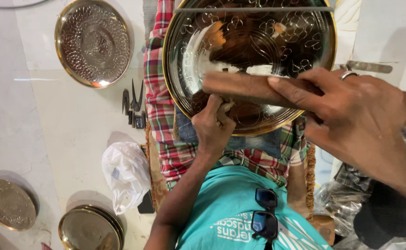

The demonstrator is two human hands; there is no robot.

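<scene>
A large round brass plate (258, 28) with engraved flower patterns rests on my lap, over a red checked cloth (159, 106). My left hand (212, 125) is closed around a small tool pressed against the plate's near rim; the tool's tip is hidden by the fingers. My right hand (351, 111), with a ring on one finger, grips a long wooden stick (240, 85) held across the plate just above the left hand.
On the white floor to the left lie a hammered brass plate (94, 41), pliers (133, 104), a white plastic bag (126, 173), a small brass plate (8, 203) and stacked plates (89, 229). Sunglasses (264, 213) hang on my teal shirt. Plastic bags lie at the right.
</scene>
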